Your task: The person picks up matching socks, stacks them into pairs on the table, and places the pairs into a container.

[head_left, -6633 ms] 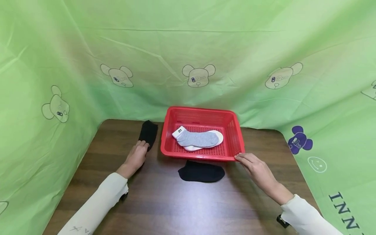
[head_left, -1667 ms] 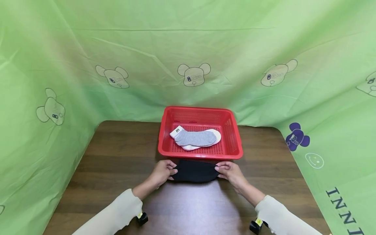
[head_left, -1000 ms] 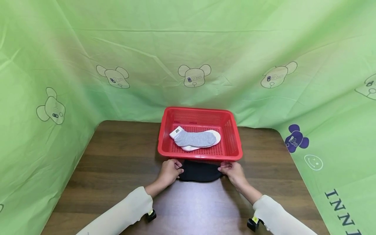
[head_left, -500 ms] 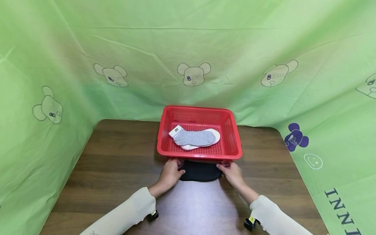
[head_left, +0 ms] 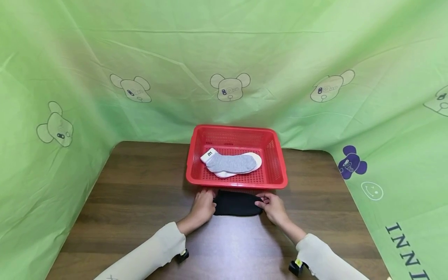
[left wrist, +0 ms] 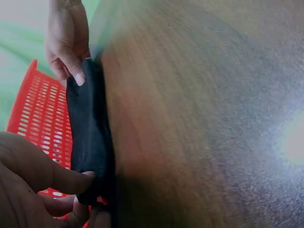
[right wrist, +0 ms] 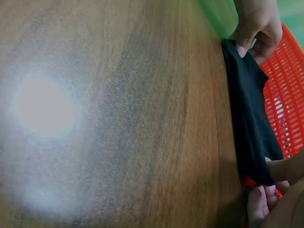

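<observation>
Black socks (head_left: 238, 203) lie flat in front of the red basket, apparently one on top of the other. At their left end my left hand (head_left: 203, 206) pinches the cloth between thumb and fingers, seen close up in the left wrist view. My right hand (head_left: 274, 208) pinches the opposite end, its thumb (right wrist: 280, 168) on top of the cloth. Behind them stands the red basket (head_left: 238, 185), holding a grey sock (head_left: 232, 163) with a white cuff and a white sock (head_left: 258, 159) partly hidden beneath it.
The basket sits at the back of a brown wooden table (head_left: 140, 186), close to a green cloth backdrop (head_left: 168, 97) that also hangs along both sides. Bright light reflects off the table's front part.
The black sock that lay left of the basket is now with the one in front. My right hand left the basket rim for the socks. Lately both hands have shifted only slightly.
</observation>
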A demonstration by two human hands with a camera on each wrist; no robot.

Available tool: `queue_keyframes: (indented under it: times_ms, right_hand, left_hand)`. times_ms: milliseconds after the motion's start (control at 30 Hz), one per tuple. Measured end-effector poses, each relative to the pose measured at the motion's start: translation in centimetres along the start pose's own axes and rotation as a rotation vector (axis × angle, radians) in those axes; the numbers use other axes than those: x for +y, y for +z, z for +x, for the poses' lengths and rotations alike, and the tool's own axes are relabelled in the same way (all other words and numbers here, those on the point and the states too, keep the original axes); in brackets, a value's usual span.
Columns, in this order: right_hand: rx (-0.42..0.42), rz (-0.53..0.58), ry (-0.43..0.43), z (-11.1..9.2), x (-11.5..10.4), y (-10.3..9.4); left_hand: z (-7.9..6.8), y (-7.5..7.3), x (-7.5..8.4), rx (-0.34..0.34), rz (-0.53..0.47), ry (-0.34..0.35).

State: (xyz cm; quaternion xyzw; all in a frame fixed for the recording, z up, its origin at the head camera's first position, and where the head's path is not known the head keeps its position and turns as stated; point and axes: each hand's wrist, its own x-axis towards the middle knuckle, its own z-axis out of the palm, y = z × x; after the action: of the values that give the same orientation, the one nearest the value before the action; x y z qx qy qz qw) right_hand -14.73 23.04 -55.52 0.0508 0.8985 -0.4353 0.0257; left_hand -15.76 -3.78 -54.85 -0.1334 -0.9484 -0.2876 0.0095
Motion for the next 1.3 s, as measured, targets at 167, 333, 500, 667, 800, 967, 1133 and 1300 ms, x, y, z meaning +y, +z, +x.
queue_keyframes:
  times_ms: [167, 333, 500, 667, 800, 967, 1133, 1300]
  right_hand:
    - [-0.076, 0.2, 0.028, -0.7, -0.3, -0.3]
    - [-0.224, 0.443, 0.089, -1.9, -0.5, -1.2]
    - [-0.329, 0.504, 0.087, -2.9, -1.1, -2.4]
    - [-0.372, 0.479, 0.092, -3.2, -2.9, -4.5]
    - [-0.396, 0.521, 0.09, -2.5, -4.7, -6.6]
    - [-0.398, 0.645, 0.032, -0.3, -7.0, -8.3]
    - [-0.347, 0.769, -0.008, 2.7, -9.1, -9.1]
    - [-0.258, 0.814, 0.019, 6.0, -10.4, -8.9]
  left_hand:
    - [0.3, -1.3, -0.2, -0.067, -0.152, -0.076]
    - [-0.1, -2.6, -0.4, -0.179, -0.299, -0.161]
    - [-1.2, -4.0, -0.4, -0.315, -0.576, -0.22]
    - [-1.3, -7.1, 0.5, -0.416, -0.813, -0.278]
    - [0.0, -10.3, 1.4, -0.411, -0.856, -0.289]
    - [2.0, -13.3, 2.4, -0.325, -0.885, -0.278]
    - [4.5, -14.7, 3.1, -0.208, -0.864, -0.285]
    - [7.4, -14.4, 3.1, -0.1, -0.825, -0.297]
